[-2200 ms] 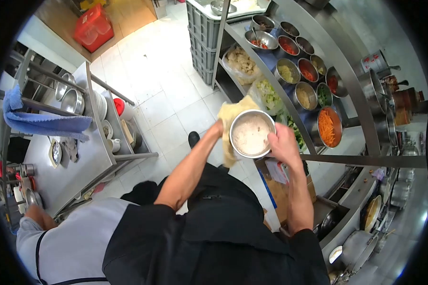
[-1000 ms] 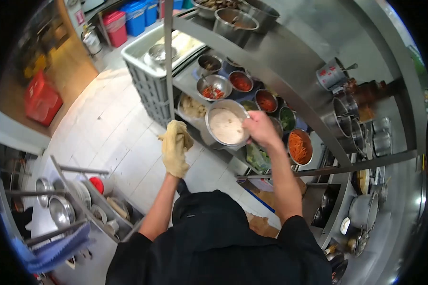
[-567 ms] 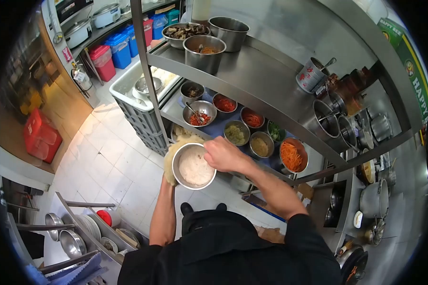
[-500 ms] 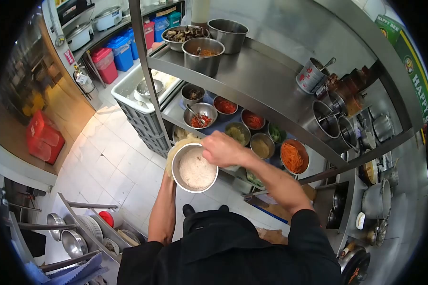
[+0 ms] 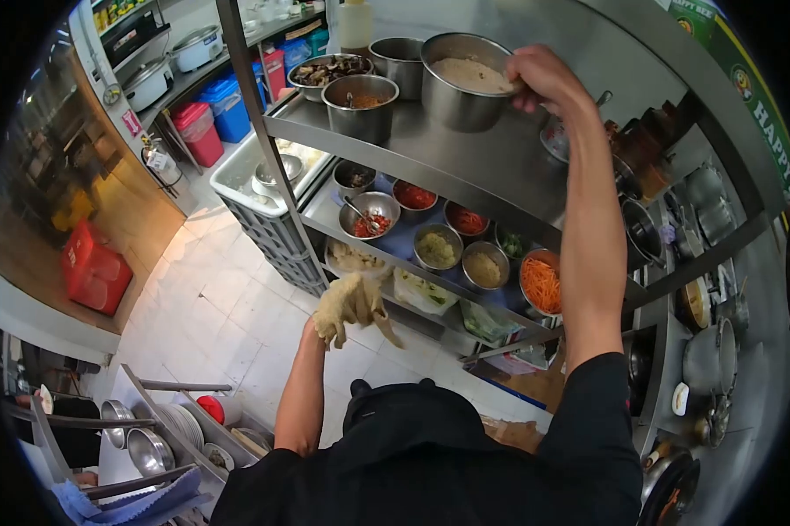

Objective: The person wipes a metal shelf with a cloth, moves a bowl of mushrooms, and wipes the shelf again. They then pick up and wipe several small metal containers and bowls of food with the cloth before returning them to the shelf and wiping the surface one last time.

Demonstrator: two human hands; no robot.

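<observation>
The steel pot of pale, grainy food (image 5: 465, 103) has left its place low before the body, where it was half a second ago, and is now up at the upper steel shelf (image 5: 509, 171). The right hand (image 5: 546, 81) alone grasps it by the rim; whether its base touches the shelf cannot be told. It is just right of another steel pot (image 5: 399, 70), near the pot of shredded orange food (image 5: 360, 114). The left hand (image 5: 321, 326), earlier steadying the pot's side through the tan cloth (image 5: 353, 309), is now apart from it, with the cloth hanging over it; its fingers are hidden, so their grip cannot be told. The raised right forearm now partly covers the printed tin can (image 5: 554, 138) and the bowl of carrot strips (image 5: 540, 285).
</observation>
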